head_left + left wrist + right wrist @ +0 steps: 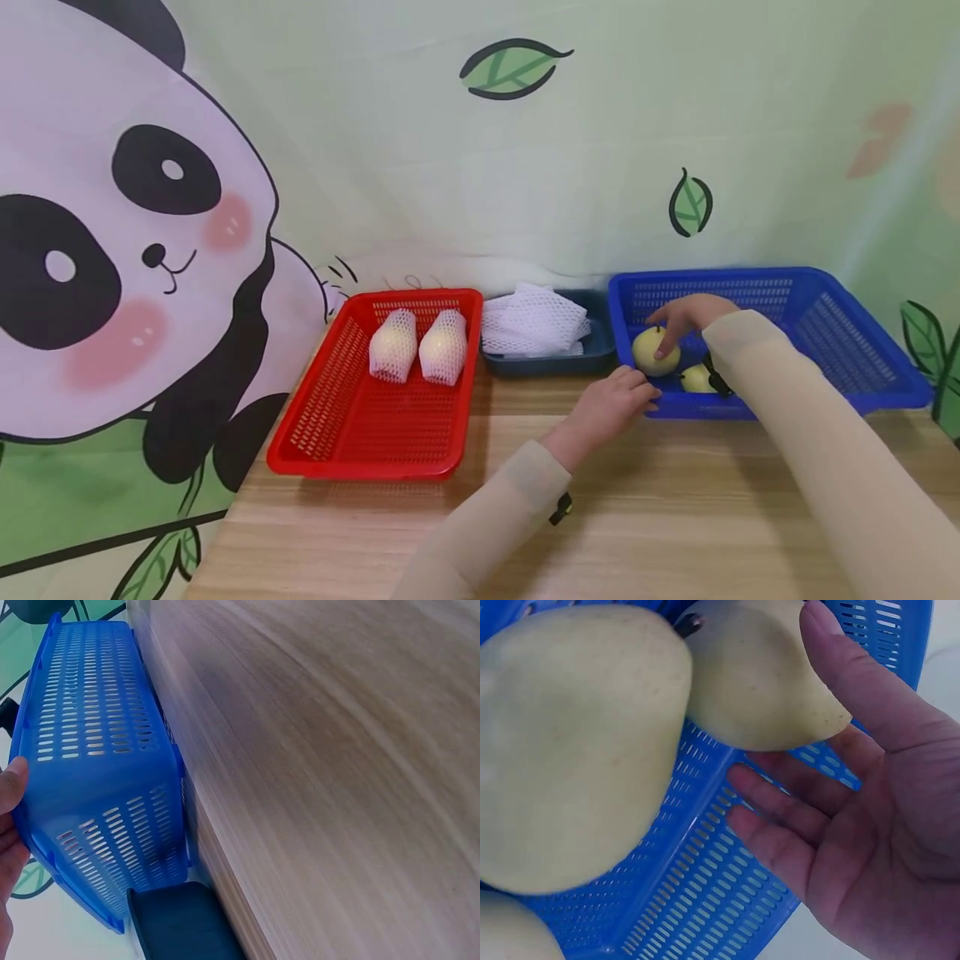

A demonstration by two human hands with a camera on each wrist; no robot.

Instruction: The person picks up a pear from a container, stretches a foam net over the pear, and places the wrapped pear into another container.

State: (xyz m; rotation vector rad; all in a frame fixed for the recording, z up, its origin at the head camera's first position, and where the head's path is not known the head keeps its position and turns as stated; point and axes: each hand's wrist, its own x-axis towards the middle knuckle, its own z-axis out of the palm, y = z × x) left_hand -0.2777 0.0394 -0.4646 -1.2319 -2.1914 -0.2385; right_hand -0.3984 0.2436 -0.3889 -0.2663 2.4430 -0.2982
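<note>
In the head view my right hand (693,317) reaches into the blue basket (892,387) and holds a yellow-green pear (647,354) near its left wall. The right wrist view shows the thumb (862,682) on one side of this pear (757,682) and fingers under the other. A second pear (696,380) lies beside it, partly covered by the right wrist. Closer to that wrist camera are a large pear (577,750) and part of another (510,934). My left hand (611,408) grips the basket's front left corner, its thumb (13,784) at the rim.
A red basket (375,450) at the left contains two pears (393,346) in white foam nets. Between the baskets stands a small dark teal basket (547,365) with a pile of white foam nets (532,321). All stand on a wooden table (637,517) before a panda-print cloth (420,167).
</note>
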